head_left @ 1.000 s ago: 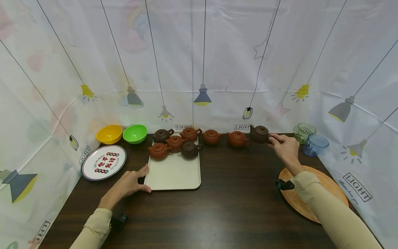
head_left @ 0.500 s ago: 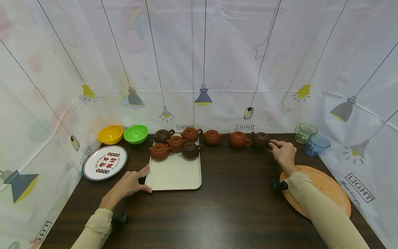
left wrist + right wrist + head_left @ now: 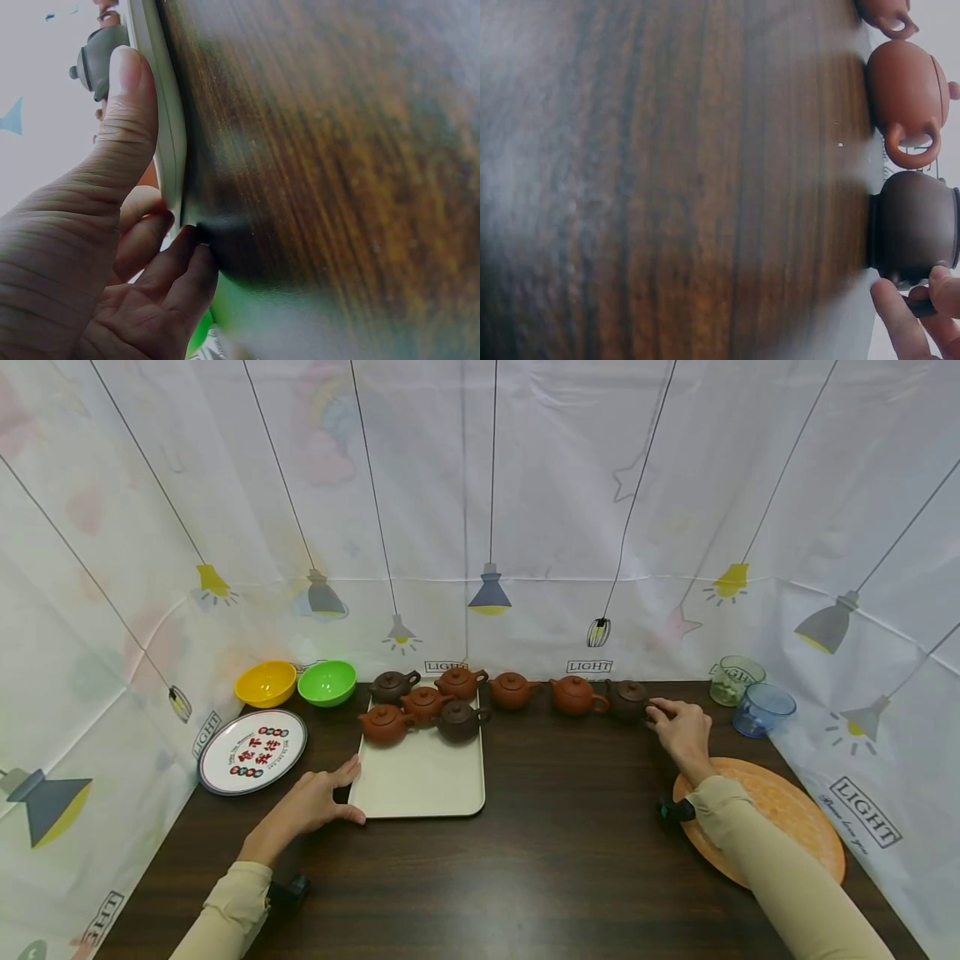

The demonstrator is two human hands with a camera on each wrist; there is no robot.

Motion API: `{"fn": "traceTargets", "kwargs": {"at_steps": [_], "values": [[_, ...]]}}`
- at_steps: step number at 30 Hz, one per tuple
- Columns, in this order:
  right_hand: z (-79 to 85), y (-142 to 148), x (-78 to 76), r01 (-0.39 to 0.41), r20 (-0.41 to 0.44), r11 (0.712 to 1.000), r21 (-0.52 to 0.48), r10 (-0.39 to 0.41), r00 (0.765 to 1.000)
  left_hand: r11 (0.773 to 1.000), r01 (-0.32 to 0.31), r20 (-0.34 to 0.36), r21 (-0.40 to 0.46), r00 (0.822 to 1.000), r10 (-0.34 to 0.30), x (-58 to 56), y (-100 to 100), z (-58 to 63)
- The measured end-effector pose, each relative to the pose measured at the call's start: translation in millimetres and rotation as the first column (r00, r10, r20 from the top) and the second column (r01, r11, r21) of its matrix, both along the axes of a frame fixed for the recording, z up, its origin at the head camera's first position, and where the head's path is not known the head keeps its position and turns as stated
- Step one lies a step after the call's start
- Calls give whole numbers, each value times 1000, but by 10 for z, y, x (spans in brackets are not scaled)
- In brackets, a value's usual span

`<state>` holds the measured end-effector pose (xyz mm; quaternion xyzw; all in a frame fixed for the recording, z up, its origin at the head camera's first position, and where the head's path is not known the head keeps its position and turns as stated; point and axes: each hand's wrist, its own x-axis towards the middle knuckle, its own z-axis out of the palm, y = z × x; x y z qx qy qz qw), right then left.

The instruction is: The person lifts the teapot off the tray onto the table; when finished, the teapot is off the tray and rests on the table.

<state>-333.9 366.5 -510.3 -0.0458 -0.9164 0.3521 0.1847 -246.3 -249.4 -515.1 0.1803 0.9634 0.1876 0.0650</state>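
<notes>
Dark-brown, the rightmost teapot (image 3: 627,700) sits near the far edge of the bench (image 3: 570,860), and I have the right hand (image 3: 684,733) pinching its handle (image 3: 921,306) and the left hand (image 3: 309,802) spread against the tray's (image 3: 420,781) left edge, likely to steady both.

Dark wood-grain table (image 3: 570,835). On it, left to right: white plate (image 3: 255,752) with red print, yellow bowl (image 3: 266,685), green bowl (image 3: 327,684), cream tray (image 3: 420,781), two reddish-brown teapots (image 3: 574,696), dark teapot (image 3: 627,701), green glass (image 3: 735,683), blue glass (image 3: 762,710), round orange board (image 3: 787,810).
</notes>
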Motion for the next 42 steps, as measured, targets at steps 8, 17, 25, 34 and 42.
{"fn": "traceTargets", "kwargs": {"at_steps": [8,17,25,34,42], "values": [[61,-87,9,-44,-126,997,60,51,991,1000,-5,5,-1,1000,5,27,4,19],[266,-504,-42,-104,-265,995,0,100,959,999,20,-13,43,1000,-20,5,-69,-90],[427,-1004,-52,-290,-146,956,-51,280,949,999,12,4,41,1000,-12,43,-40,-23],[494,-1668,-32,-533,-21,795,-290,552,834,998,35,-60,43,998,-32,-144,-203,-384],[341,-2097,-101,-586,80,782,-210,611,787,1000,13,-68,11,998,-12,-341,-317,-691]]}}
